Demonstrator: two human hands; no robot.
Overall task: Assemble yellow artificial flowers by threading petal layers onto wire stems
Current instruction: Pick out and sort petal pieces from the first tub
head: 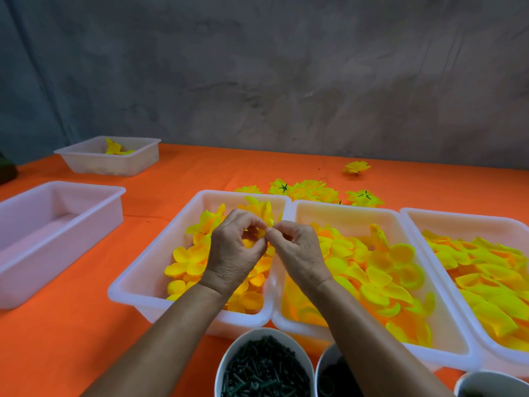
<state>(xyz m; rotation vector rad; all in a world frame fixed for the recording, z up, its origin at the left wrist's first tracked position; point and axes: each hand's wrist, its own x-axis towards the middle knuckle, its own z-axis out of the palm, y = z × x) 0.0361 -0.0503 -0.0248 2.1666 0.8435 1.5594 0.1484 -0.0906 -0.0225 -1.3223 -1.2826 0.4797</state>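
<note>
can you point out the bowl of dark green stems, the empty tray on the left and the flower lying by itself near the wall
bowl of stems (226, 356): head view, on its white left rim.
empty tray (94, 217): head view, on its right outer wall.
lone flower (355, 167): head view, on its yellow petals.

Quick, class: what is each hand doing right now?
Left hand: fingers curled, holding a yellow petal piece.
Right hand: fingers pinching the same piece.

petal layers (197, 263): yellow fabric, loose, heaped in white trays | partly built flower (262, 213): yellow, raised above leftmost filled tray | finished flowers (312, 191): clustered behind trays
</note>
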